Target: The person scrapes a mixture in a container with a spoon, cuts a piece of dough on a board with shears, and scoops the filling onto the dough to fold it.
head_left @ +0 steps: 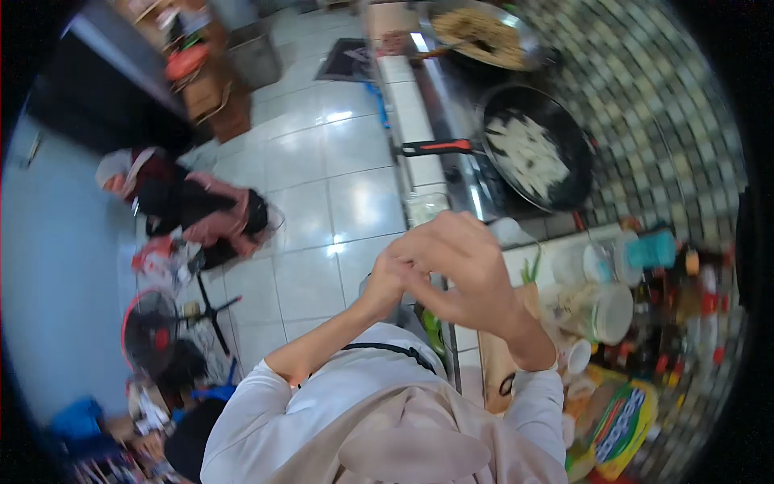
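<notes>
My left hand (385,280) and my right hand (463,262) meet in front of my body, above the front edge of the counter. The right hand's bent fingers curl over the left hand's fingers and partly hide them. Both look closed, and whatever lies between the fingertips cannot be made out. Beyond them on the stove is a black wok (587,153) with white strips of food (528,157) in it. Its black and red handle (435,148) points left over the counter edge. Below my right forearm lies a wooden cutting board (493,367) with a dark ring-shaped handle (506,385) on it.
A second pan (528,56) with brown food stands at the back. Jars (609,313), a teal-lidded container (653,250), bottles and a yellow-green packet (621,427) crowd the right. Across the tiled floor (298,210) is another person (201,202), near a fan (151,331).
</notes>
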`<state>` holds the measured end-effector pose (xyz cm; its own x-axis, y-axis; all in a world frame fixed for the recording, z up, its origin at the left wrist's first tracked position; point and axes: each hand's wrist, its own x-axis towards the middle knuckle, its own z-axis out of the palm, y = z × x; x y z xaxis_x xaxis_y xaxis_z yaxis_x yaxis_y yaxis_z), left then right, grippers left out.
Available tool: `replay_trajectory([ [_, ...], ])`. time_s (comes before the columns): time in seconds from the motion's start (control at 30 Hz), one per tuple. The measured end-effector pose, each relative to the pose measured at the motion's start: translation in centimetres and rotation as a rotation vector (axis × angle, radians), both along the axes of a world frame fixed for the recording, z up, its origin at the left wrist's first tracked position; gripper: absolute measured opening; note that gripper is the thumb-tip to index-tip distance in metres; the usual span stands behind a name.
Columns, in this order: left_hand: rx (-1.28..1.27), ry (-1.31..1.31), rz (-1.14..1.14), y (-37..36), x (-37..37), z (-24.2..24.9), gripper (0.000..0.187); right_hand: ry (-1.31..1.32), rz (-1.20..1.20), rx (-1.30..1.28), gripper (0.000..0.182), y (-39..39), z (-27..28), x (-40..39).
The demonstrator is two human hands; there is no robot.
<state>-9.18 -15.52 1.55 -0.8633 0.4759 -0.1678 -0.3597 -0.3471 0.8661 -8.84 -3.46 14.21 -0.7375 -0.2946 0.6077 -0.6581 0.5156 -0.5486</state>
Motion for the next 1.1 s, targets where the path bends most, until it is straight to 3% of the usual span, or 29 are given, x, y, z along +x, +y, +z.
replay_trajectory([
  [0.07,0.051,-0.108,-0.205,1.4,-0.1,1.1,0.011,0.007,-0.088,-0.019,0.013,1.1,0.6,1.9],
  [0.13,0.092,0.268,-0.316,3.0,-0.2,-0.1,0.017,-0.006,-0.234,0.005,0.014,3.0,1.0,4.1],
  [0.17,0.185,-0.271,-0.462,3.6,-1.0,0.3,0.02,-0.016,-0.302,-0.049,0.015,4.1,1.1,5.4],
  [0.3,0.111,-0.572,-0.726,8.5,-2.4,1.5,0.028,-0.151,-0.732,-0.287,0.015,6.2,1.6,11.9],
  [0.37,0.088,-0.502,-0.852,10.6,-2.2,1.6,0.025,-0.166,-0.941,-0.427,0.015,5.9,1.0,15.2],
  [0.5,0.082,-0.283,-1.003,13.7,-1.2,0.6,0.015,-0.127,-1.24,-0.352,0.015,4.2,-1.2,21.3],
  [0.57,0.103,-0.166,-1.054,14.9,0.1,0.2,0.012,-0.087,-1.561,-0.515,0.013,2.9,-3.0,24.5],
  [0.6,0.109,-0.177,-1.107,15.7,0.8,0.0,0.012,-0.078,-1.616,-0.509,0.013,2.5,-4.1,26.2],
  [0.67,0.101,-0.112,-1.129,16.4,1.9,-0.6,0.012,-0.001,-2.048,-0.473,0.013,1.0,-6.3,29.5],
  [0.7,0.079,-0.118,-1.14,16.7,2.8,0.1,0.018,-0.001,-2.079,-0.475,0.013,0.0,-7.1,31.0],
  [0.77,0.077,-0.131,-1.2,17.2,3.8,0.5,0.022,-0.026,-2.444,-0.443,0.014,-1.7,-8.4,33.7],
  [0.87,0.038,-0.152,-1.243,17.7,5.0,1.0,0.032,-0.011,-2.554,-0.577,0.016,-2.8,-9.5,36.5],
  [0.97,0.105,-0.168,-1.301,18.1,5.4,1.0,0.033,0.028,-2.503,-0.47,0.025,-1.3,-13.0,40.8],
  [1.03,0.065,0.025,-1.314,18.2,5.9,0.7,0.031,0.055,-2.46,-0.417,0.029,0.6,-14.1,42.3],
  [1.1,0.002,0.076,-1.323,18.4,6.2,0.7,0.026,-0.143,-2.395,-0.218,0.031,3.1,-14.3,42.6],
])
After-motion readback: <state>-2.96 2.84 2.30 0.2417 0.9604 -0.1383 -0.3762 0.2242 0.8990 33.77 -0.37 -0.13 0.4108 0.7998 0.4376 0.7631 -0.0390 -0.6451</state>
